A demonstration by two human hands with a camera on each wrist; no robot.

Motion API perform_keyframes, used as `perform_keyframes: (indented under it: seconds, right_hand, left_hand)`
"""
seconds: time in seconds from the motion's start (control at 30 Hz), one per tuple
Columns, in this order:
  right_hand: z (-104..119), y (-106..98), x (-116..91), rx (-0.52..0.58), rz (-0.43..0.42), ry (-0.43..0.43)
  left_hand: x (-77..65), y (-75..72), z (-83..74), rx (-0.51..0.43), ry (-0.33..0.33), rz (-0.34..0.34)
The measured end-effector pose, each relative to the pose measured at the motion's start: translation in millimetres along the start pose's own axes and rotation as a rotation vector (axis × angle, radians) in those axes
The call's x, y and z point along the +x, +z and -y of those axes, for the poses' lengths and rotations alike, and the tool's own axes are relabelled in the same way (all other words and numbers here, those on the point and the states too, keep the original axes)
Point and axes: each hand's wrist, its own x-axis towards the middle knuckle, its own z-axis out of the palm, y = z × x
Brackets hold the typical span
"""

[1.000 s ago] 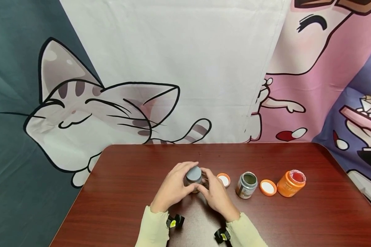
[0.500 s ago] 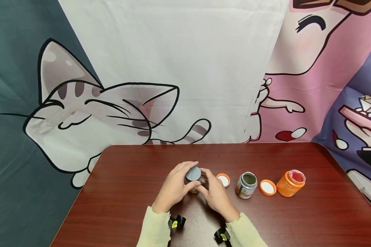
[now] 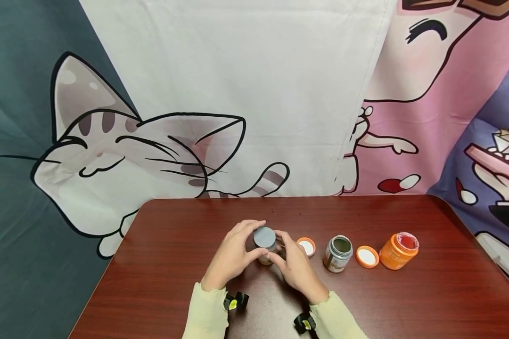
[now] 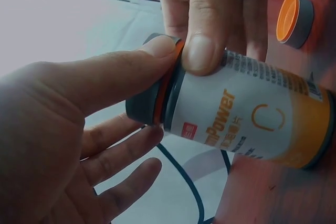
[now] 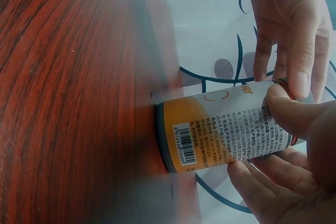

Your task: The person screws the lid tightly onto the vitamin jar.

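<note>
A small tablet bottle with a white and orange label stands on the table between both hands. Its grey lid has an orange band along the lower edge. My left hand has its thumb on the side of the lid, the index finger curving round the far side. In the left wrist view the other fingers spread below the lid. My right hand grips the upper body of the bottle, thumb pressed on the label just under the lid. In the right wrist view the fingers of this hand bend round the far side.
To the right on the dark red table lie two upturned lids: an orange-rimmed lid and another orange-rimmed lid. Between and beyond them stand an uncapped grey jar and an uncapped orange jar. A printed cloth hangs behind.
My left hand has shifted slightly left, its index finger and thumb wider apart, so more of the lid shows. My right hand stays on the bottle in the same place.
</note>
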Motion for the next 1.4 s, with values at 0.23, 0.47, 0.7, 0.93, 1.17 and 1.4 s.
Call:
perform_keyframes:
  seconds: [0.23, 0.47, 0.7, 0.93, 1.17, 1.4]
  right_hand:
    - [-1.8, 1.0, 1.6, -0.009, -0.014, -0.029]
    - [-1.4, 0.3, 1.8, -0.015, -0.007, -0.035]
    - [-0.2, 0.3, 2.3, -0.042, -0.021, -0.028]
    - [-0.7, 1.0, 2.5, -0.057, -0.028, -0.035]
    - [-1.7, 1.6, 0.9, -0.039, -0.027, -0.041]
    - [-3.8, 2.0, 0.3, -0.024, -0.030, -0.062]
  left_hand:
    - [-0.5, -2.9, 1.8, -0.041, -0.005, 0.031]
    - [0.3, -0.8, -3.4, -0.011, 0.012, 0.023]
    - [3.3, 6.4, -8.9, 0.025, -0.018, -0.031]
    - [3.3, 7.5, -12.2, 0.011, -0.002, 0.019]
    - [2.6, 13.1, -12.3, 0.007, 0.012, 0.016]
    - [4.4, 16.3, -11.5, 0.013, 0.002, 0.000]
